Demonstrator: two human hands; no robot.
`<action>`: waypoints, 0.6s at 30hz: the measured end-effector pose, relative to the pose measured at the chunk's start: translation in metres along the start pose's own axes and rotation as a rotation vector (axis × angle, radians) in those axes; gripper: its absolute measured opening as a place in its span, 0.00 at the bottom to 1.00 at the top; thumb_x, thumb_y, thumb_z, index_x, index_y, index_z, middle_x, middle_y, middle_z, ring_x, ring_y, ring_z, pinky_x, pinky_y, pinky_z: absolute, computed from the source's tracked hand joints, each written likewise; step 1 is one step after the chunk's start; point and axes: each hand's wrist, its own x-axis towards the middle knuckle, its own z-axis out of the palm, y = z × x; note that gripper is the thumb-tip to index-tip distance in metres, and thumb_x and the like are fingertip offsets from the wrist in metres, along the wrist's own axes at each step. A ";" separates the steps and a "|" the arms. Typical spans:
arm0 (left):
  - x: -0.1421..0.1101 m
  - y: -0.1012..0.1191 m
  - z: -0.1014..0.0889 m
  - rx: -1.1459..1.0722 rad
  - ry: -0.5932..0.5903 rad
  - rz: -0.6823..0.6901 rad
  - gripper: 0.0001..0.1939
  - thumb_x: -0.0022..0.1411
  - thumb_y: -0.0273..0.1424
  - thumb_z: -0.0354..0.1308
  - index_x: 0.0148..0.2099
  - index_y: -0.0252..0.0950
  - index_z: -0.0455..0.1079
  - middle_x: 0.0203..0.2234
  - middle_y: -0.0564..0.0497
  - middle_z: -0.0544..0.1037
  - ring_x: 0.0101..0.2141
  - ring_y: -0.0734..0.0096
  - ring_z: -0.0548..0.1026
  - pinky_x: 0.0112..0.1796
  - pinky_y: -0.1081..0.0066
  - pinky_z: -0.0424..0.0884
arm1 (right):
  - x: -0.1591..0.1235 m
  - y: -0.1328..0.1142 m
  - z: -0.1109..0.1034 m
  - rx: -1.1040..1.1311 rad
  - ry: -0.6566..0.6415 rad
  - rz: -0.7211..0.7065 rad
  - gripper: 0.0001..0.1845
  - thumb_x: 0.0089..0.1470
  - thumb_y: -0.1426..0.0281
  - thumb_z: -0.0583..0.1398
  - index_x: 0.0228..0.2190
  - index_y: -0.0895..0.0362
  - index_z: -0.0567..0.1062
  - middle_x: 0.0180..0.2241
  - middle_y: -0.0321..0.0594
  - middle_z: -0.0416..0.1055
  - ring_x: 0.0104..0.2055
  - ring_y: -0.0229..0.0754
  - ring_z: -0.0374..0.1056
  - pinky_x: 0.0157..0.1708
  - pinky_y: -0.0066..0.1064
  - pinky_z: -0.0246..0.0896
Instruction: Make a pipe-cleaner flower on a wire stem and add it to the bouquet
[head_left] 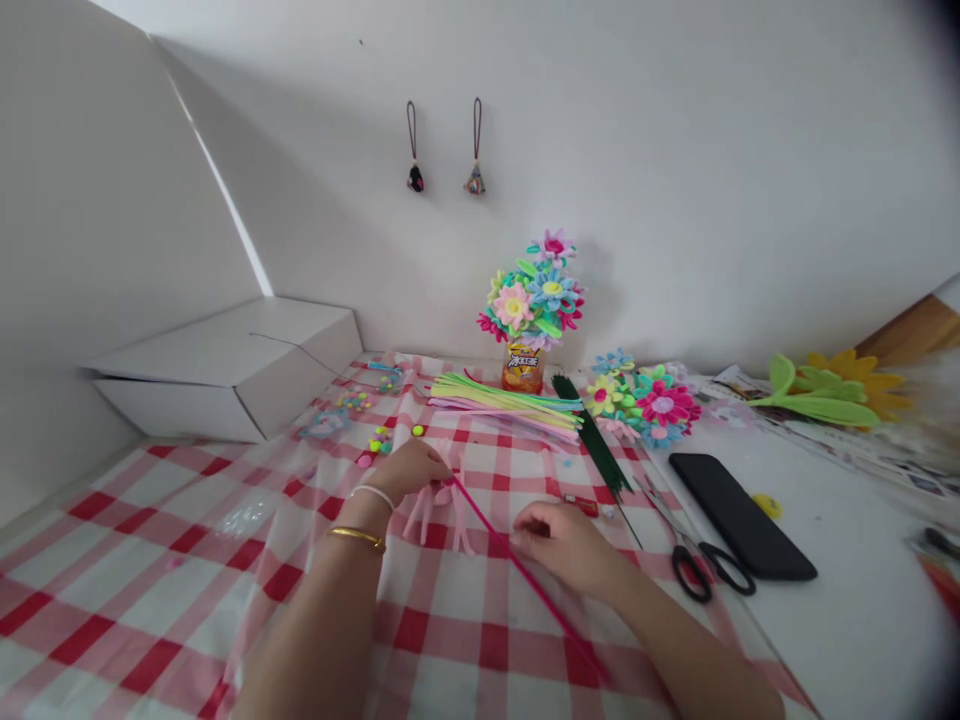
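Observation:
A long magenta pipe cleaner [541, 592] runs slantwise over the checked cloth, its lower end blurred. My left hand [414, 468], with a white band and a gold bangle at the wrist, pinches its upper end. Partway along it, my right hand [561, 545] has its fingers curled and closed, with the tips at the pipe cleaner. Just below my left hand lie pale pink bent pipe-cleaner pieces [427, 515], partly covered by the fingers. A bundle of pastel pipe cleaners [502, 402] rests farther back.
Black-handled scissors [694, 560] and a black phone [739, 515] lie at right. Dark green stems [600, 440] and fuzzy flowers [652, 400] are behind them. A flower-filled tin [523, 368] stands by the wall. Small pompoms [381, 440] and a white box [247, 350] are at left.

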 end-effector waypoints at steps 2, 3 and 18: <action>0.001 -0.001 0.002 0.026 0.011 0.002 0.04 0.37 0.28 0.57 0.18 0.34 0.72 0.14 0.52 0.73 0.20 0.71 0.68 0.22 0.75 0.60 | -0.001 0.003 0.004 -0.064 -0.032 0.001 0.06 0.46 0.69 0.57 0.27 0.55 0.74 0.27 0.36 0.74 0.29 0.38 0.68 0.26 0.26 0.55; 0.002 -0.001 0.003 0.036 0.015 0.005 0.03 0.37 0.28 0.57 0.18 0.34 0.72 0.14 0.52 0.73 0.21 0.70 0.69 0.23 0.74 0.61 | -0.001 0.005 0.006 -0.088 -0.041 0.001 0.05 0.46 0.69 0.58 0.26 0.55 0.74 0.27 0.36 0.74 0.29 0.38 0.68 0.26 0.26 0.55; -0.031 0.040 0.024 -0.279 -0.272 0.332 0.10 0.47 0.35 0.59 0.27 0.31 0.72 0.17 0.55 0.68 0.20 0.79 0.61 0.23 0.77 0.58 | 0.000 -0.011 0.000 0.412 0.149 -0.016 0.12 0.49 0.62 0.57 0.33 0.57 0.72 0.32 0.38 0.71 0.31 0.37 0.64 0.31 0.27 0.59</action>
